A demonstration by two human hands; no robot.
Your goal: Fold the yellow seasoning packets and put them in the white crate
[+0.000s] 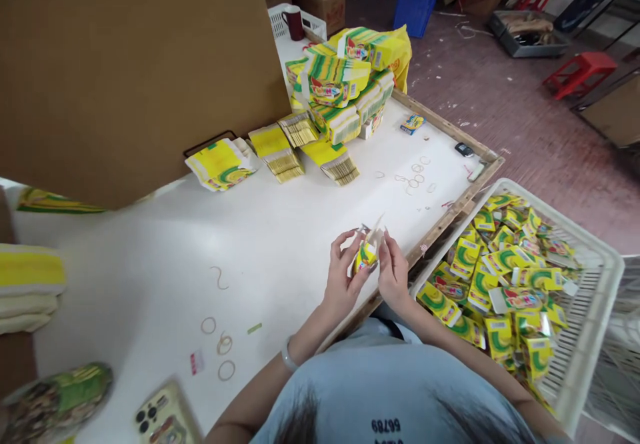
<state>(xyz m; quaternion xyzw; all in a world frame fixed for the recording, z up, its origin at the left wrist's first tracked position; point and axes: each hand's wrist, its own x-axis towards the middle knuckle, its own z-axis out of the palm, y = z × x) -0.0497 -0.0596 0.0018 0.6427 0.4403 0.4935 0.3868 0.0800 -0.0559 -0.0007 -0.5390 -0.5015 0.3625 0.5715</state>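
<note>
Pinching the yellow box (pixel 367 256) between left hand (pixel 343 276) and right hand (pixel 393 272), probably to steady its white flaps (pixel 375 235).

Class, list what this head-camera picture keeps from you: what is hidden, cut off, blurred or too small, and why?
All in the head view:
- Small carton: parts of its surface, covered by the left hand and right hand.
- Phone: its lower end, cut off by the bottom edge.
- Crate: its lower contents, hidden under the upper packs.
- Red-and-white slip: print too small and blurred.
</note>
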